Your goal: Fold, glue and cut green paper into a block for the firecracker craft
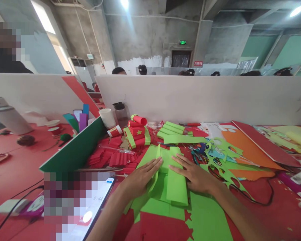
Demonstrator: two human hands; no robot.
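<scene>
A bright green craft sheet [177,187] lies in the middle, its two sides bent up into folds. My left hand [141,177] rests against the left fold [155,183], fingers stretched out close together; its thumb is hidden. On the right fold, my right hand [194,172] lies with fingers spread across the top, thumb by the outer edge. More flat green sheets [208,217] lie under it, over a red sheet [163,227]. Beyond the hands sits a red and green paper model [137,134] with a star, and a stack of folded green strips [172,129].
Folded red pieces [121,159] lie at left beside a green upright board [75,150]. A phone [90,211] stands near my left forearm. Cut-out green scraps [222,170], pliers [196,156] and orange sheets [243,150] lie at right. A white partition [203,100] closes the back.
</scene>
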